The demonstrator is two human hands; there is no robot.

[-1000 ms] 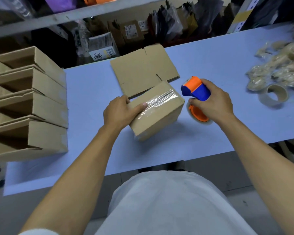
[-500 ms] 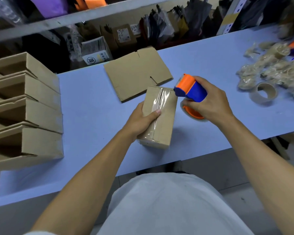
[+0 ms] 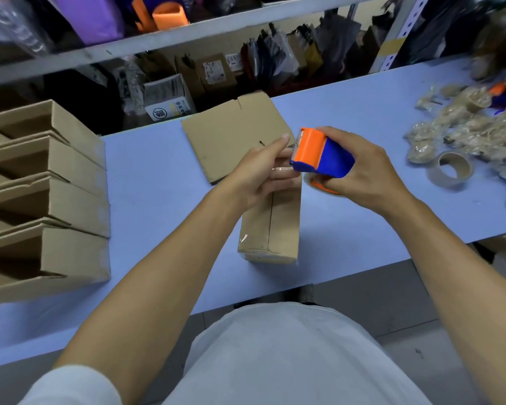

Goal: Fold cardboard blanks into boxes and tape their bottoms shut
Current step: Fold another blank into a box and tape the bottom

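Box: I see it lying on the table, long side running away from me, centre seam up, clear tape shining at its near end.
Left hand: it rests on the far end of the box, fingers mostly straight and reaching toward the dispenser's mouth; whether they pinch the tape end I cannot tell.
Right hand: its fingers are curled round the dispenser, held just above the far end of the box.
Blank: flat on the table, just beyond the box.
Finished boxes: in a row well left of the box, open sides up.
Tape roll: on the table, well right of the box.
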